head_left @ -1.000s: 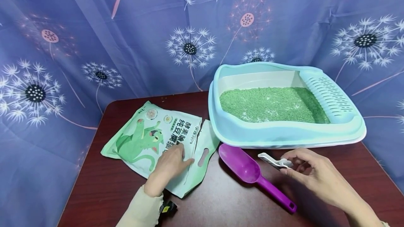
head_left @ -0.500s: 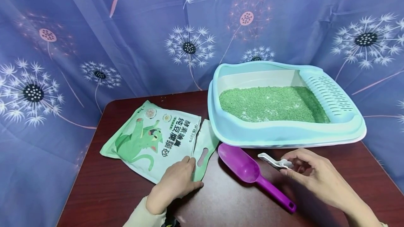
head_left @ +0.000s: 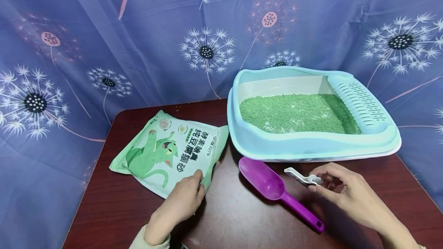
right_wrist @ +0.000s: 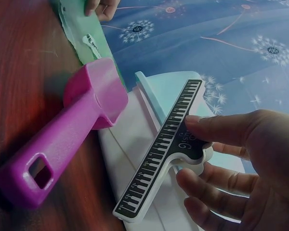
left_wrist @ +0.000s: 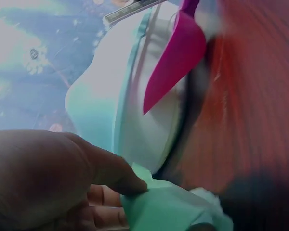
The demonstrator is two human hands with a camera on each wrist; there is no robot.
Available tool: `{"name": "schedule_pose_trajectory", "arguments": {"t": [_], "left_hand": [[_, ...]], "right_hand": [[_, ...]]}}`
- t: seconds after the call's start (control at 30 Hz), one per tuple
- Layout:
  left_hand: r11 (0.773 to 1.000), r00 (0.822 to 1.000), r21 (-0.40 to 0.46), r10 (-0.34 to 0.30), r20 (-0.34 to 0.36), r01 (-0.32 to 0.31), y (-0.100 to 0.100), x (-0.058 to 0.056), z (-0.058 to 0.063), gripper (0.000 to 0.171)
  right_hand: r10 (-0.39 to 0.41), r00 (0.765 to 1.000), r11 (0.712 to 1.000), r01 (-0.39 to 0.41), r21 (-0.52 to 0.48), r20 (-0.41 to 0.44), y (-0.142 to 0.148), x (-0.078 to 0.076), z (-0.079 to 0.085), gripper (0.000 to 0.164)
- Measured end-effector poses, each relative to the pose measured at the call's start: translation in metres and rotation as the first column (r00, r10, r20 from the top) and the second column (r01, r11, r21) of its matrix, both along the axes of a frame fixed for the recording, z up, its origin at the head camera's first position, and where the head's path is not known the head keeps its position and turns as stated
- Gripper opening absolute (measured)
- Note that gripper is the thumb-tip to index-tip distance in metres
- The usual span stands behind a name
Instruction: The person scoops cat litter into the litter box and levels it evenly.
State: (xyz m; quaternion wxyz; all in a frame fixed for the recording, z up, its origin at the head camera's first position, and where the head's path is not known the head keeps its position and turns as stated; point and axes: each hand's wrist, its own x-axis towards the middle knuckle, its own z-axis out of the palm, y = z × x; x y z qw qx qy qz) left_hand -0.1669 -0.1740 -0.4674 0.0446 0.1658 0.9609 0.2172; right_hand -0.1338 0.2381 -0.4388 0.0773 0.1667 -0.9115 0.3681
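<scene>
A pale green cat litter bag [head_left: 162,145], printed with a green cat, lies on its side at the left of the table. My left hand [head_left: 185,199] grips the near corner of its top edge. In the left wrist view, the thumb lies on the green edge [left_wrist: 168,207] with fingers behind it. The bag's slotted handle strip is hidden in the head view. My right hand [head_left: 349,191] pinches a white bag clip [right_wrist: 159,149] with a piano-key print, held in front of the litter box.
A light blue litter box [head_left: 304,147] with green litter pellets [head_left: 297,114] stands at the back right. In front of it lies a purple scoop [head_left: 268,181], handle toward the near right. A patterned blue curtain [head_left: 152,49] hangs behind the table [head_left: 100,203].
My left hand has moved from the bag's face to its near top corner. The slotted top strip has folded out of sight. My right hand stays nearly still with the clip.
</scene>
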Motion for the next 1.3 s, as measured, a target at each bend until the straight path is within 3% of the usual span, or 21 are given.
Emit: {"name": "schedule_pose_trajectory", "arguments": {"t": [0.27, 0.43, 0.53, 0.63, 0.73, 0.87, 0.97, 1.13, 1.3], "left_hand": [[0.992, 0.986, 0.048, 0.113, 0.121, -0.119, -0.027, -0.002, 0.006, 0.013], [0.983, 0.968, -0.007, 0.18, 0.177, -0.181, -0.036, -0.003, 0.001, 0.013], [0.978, 0.967, -0.047, 0.206, 0.151, -0.202, -0.035, -0.004, -0.006, 0.027], [0.972, 0.973, -0.086, 0.222, 0.057, -0.217, -0.031, -0.003, -0.013, 0.044], [0.967, 0.977, -0.144, 0.202, -0.073, -0.211, -0.027, 0.0, -0.018, 0.056], [0.968, 0.98, -0.206, 0.111, -0.167, -0.145, -0.022, 0.004, -0.021, 0.049], [0.969, 0.986, -0.232, 0.052, -0.156, -0.088, -0.021, 0.007, -0.021, 0.052], [0.96, 0.996, -0.277, 0.01, -0.094, -0.036, -0.023, 0.01, -0.017, 0.085], [0.945, 0.995, -0.325, -0.011, -0.102, -0.023, -0.022, 0.011, -0.016, 0.072]], "right_hand": [[-0.005, 1.0, 1.0, 0.005, 0.006, 0.001, 0.0, -0.001, 0.0, 0.035], [-0.015, 1.0, 1.0, 0.015, 0.007, 0.011, -0.001, -0.001, -0.001, 0.034], [-0.017, 1.0, 1.0, 0.017, 0.007, 0.011, -0.003, -0.001, 0.0, 0.033], [-0.017, 1.0, 1.0, 0.017, 0.005, 0.019, -0.005, -0.001, -0.001, 0.032], [-0.014, 0.999, 1.0, 0.014, -0.001, 0.03, -0.008, -0.001, -0.002, 0.031], [-0.011, 0.999, 1.0, 0.011, -0.005, 0.034, -0.01, -0.001, -0.003, 0.031], [-0.008, 0.999, 1.0, 0.008, -0.005, 0.036, -0.01, -0.001, -0.003, 0.031], [-0.002, 0.999, 1.0, 0.003, -0.005, 0.037, -0.01, -0.002, -0.002, 0.031], [0.001, 0.999, 1.0, -0.001, -0.008, 0.038, -0.011, -0.001, -0.003, 0.031]]}}
